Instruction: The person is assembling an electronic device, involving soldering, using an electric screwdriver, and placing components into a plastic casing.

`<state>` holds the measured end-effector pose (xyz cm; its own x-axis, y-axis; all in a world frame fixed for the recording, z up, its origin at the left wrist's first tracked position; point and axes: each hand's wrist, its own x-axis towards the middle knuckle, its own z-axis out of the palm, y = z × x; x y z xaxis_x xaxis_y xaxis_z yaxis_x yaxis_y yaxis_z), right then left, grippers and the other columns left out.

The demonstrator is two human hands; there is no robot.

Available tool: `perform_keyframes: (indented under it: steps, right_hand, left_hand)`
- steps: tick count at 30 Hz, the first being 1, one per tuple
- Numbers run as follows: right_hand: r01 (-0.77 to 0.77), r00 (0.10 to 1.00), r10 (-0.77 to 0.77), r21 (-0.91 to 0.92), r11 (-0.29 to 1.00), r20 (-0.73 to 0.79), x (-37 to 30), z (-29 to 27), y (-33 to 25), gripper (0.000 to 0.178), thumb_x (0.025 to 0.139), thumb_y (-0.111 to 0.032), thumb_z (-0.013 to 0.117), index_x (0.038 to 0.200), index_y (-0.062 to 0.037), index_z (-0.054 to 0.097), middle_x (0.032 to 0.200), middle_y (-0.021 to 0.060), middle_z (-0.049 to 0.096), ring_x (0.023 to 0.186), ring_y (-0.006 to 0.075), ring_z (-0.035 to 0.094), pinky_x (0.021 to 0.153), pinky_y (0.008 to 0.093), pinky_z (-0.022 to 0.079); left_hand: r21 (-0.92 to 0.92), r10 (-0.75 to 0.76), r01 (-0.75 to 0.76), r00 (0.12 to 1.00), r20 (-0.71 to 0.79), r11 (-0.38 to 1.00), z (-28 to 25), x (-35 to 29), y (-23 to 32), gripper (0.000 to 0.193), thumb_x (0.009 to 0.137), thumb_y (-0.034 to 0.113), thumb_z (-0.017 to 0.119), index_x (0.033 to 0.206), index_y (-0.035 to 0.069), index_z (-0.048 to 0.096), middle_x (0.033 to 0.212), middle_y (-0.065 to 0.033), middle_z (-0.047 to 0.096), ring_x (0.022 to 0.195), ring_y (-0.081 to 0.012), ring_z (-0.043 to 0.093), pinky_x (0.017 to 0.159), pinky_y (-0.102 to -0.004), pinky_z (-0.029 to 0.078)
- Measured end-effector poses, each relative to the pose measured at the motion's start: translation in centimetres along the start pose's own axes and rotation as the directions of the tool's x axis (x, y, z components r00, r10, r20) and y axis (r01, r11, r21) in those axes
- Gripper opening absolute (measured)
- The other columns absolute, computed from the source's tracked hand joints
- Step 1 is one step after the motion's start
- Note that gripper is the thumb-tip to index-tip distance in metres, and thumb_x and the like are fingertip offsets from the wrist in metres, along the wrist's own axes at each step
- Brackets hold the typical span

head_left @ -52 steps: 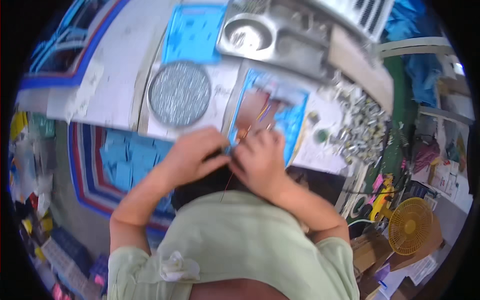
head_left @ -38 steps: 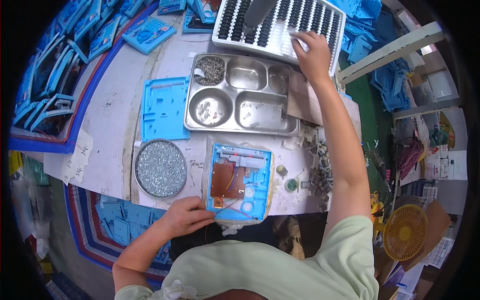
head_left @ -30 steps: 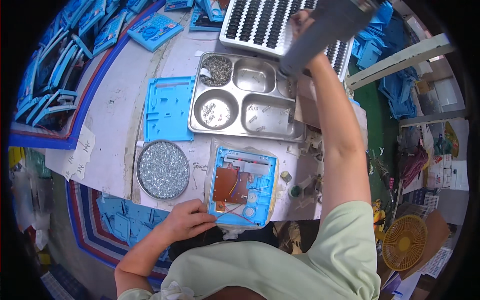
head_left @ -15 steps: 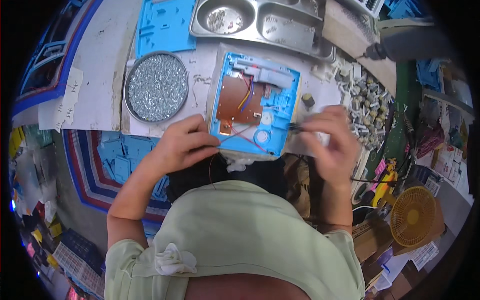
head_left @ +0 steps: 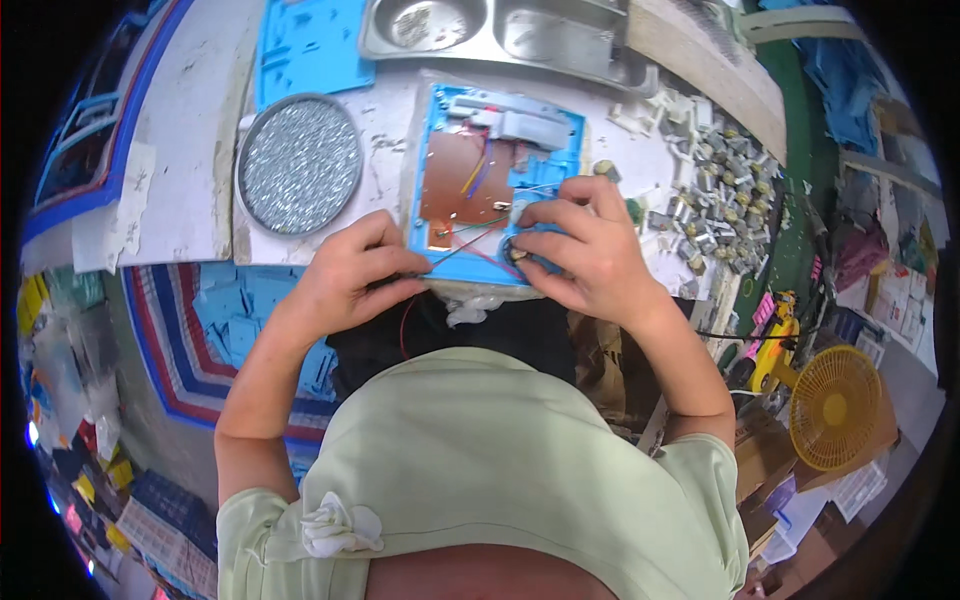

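A blue plastic housing lies open in front of me on a clear plastic wrap, with a brown circuit board and a grey plastic part inside. Red, yellow and blue wires run across it. My left hand is at its lower left corner, fingertips pinched on a thin dark wire that slants over the housing. Over the lower right corner is my right hand, fingers curled closed around a small dark round part; its kind is mostly hidden by the fingers.
A round tin of small screws stands at left, near a blue plastic panel. Behind is a metal compartment tray. Many small metal-and-yellow parts are heaped at right. A yellow fan is at far right.
My right hand has moved left, from beside the housing to over its lower right corner. My left hand keeps its pinch. The view has shifted, and the dark power screwdriver at upper right has left it.
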<state>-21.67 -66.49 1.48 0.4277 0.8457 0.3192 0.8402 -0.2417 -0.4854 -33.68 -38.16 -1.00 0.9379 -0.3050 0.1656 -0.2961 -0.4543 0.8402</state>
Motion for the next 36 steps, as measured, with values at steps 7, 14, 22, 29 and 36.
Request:
perform_keyframes:
  steps: [7, 14, 22, 29, 36]
  right_hand:
    - [-0.348, 0.895, 0.347, 0.048, 0.936, -0.281, -1.6, -4.7, 5.0, 0.023, 0.077, -0.010, 0.076, 0.100, -0.0080, 0.075, 0.095, 0.0088, 0.072, 0.089, 0.0301, 0.065, 0.081, 0.0380, 0.051]
    - [-0.369, 0.928, 0.341, -0.488, 0.791, -0.148, 0.4, -3.8, 9.4, 0.009, 0.078, -0.009, 0.073, 0.085, -0.0047, 0.070, 0.092, 0.0070, 0.065, 0.095, 0.0318, 0.059, 0.080, 0.0425, 0.051]
    - [-0.623, 0.755, 0.631, 0.107, 0.775, -0.179, -0.7, -5.9, 5.4, 0.017, 0.081, -0.002, 0.069, 0.097, -0.0029, 0.065, 0.090, 0.0110, 0.065, 0.072, 0.0252, 0.063, 0.068, 0.0370, 0.052]
    - [-0.531, 0.775, 0.570, 0.205, 0.822, -0.275, -5.3, -7.1, 4.0, 0.020, 0.084, 0.000, 0.072, 0.104, -0.0001, 0.072, 0.092, 0.0063, 0.069, 0.069, 0.0104, 0.056, 0.062, 0.0238, 0.044]
    - [-0.569, 0.637, 0.746, 0.534, 0.626, -0.196, -4.1, -6.3, 2.5, 0.018, 0.084, -0.007, 0.079, 0.101, -0.0001, 0.074, 0.090, 0.0032, 0.071, 0.066, 0.0060, 0.055, 0.060, 0.0220, 0.043]
  left_hand:
    - [0.002, -0.049, 0.049, 0.997, 0.052, 0.999, -0.3, 0.4, 0.9, 0.021, 0.074, 0.007, 0.084, 0.093, 0.007, 0.076, 0.077, -0.0070, 0.054, 0.069, -0.0236, 0.058, 0.059, -0.0352, 0.045]
    - [-0.106, -0.148, 0.204, 0.909, 0.389, 0.973, -4.7, 3.9, 3.0, 0.021, 0.079, 0.010, 0.080, 0.098, 0.003, 0.073, 0.081, -0.0076, 0.060, 0.073, -0.0220, 0.060, 0.067, -0.0342, 0.049]
    - [0.384, 0.030, -0.023, 0.999, -0.013, 0.923, -6.0, 19.1, -1.9, 0.013, 0.088, 0.011, 0.069, 0.095, 0.000, 0.069, 0.085, -0.0131, 0.067, 0.079, -0.0271, 0.067, 0.072, -0.0369, 0.052]
    - [0.607, -0.071, -0.104, 0.964, 0.258, 0.788, -1.4, 26.2, -1.6, 0.017, 0.083, 0.015, 0.072, 0.095, 0.002, 0.072, 0.093, -0.0205, 0.072, 0.089, -0.0377, 0.069, 0.080, -0.0460, 0.054]
    - [0.604, 0.119, -0.203, 0.977, 0.177, 0.771, -2.9, 26.4, -2.3, 0.019, 0.087, 0.010, 0.066, 0.104, 0.001, 0.068, 0.095, -0.0200, 0.070, 0.092, -0.0386, 0.068, 0.082, -0.0463, 0.054]
